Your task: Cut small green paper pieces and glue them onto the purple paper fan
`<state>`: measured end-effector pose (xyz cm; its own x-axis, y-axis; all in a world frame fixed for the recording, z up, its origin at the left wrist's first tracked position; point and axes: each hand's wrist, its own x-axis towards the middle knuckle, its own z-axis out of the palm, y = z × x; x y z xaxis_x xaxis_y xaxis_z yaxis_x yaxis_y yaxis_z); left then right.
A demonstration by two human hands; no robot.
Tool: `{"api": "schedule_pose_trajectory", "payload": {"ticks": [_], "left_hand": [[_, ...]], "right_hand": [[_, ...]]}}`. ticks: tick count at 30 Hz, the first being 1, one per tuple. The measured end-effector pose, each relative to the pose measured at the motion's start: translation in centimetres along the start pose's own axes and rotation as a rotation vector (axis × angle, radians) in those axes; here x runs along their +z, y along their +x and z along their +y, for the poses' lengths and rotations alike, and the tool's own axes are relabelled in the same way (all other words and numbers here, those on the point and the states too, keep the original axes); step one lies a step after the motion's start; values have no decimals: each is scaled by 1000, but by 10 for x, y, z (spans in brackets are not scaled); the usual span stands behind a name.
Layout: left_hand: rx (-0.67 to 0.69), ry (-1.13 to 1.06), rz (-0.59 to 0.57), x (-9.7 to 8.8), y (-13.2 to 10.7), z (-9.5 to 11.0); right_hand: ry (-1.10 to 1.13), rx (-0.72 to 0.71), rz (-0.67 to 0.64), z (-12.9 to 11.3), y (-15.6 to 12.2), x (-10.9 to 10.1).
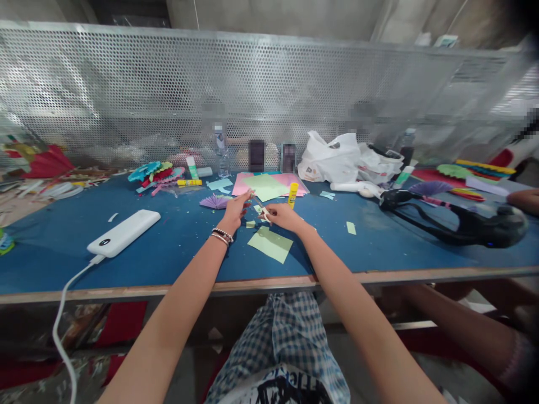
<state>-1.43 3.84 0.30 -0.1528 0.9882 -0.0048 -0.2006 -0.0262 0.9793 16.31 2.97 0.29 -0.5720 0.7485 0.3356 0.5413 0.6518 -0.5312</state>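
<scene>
Busy blue worktop [379, 247] here: white power bank [124, 233] off to the left, yellow glue stick [292, 194] standing upright, pink and green sheets [269, 185] behind it, black headset [463, 221] far right. A purple paper fan [214, 202] sits just beyond the left hand [237, 210], whose fingers are drawn together. The right hand [283, 217] is curled. Both pinch a green scrap [257, 209] between them, just above the worktop, over a pale green sheet [270, 244] lying flat; the scrap is too small to read further
</scene>
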Motion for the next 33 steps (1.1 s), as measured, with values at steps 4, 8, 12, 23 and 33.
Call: {"api": "schedule_pose_trajectory", "payload": {"ticks": [4,8,12,23,33], "left_hand": [[-19,-34,-6,0,0,1],[-47,-88,-69,2,-3,6],[-120,-263,-218,3,-6,12],[-187,-470,-381,9,-12,11],[-189,-475,-381,11,-15,14]], "right_hand": [[44,-3,-6,2,1,1],[173,18,-36,2,3,2],[324,19,-84,-3,3,2],[539,-30,-125,-24,2,-2],[586,-41,-133,-26,0,-5]]}}
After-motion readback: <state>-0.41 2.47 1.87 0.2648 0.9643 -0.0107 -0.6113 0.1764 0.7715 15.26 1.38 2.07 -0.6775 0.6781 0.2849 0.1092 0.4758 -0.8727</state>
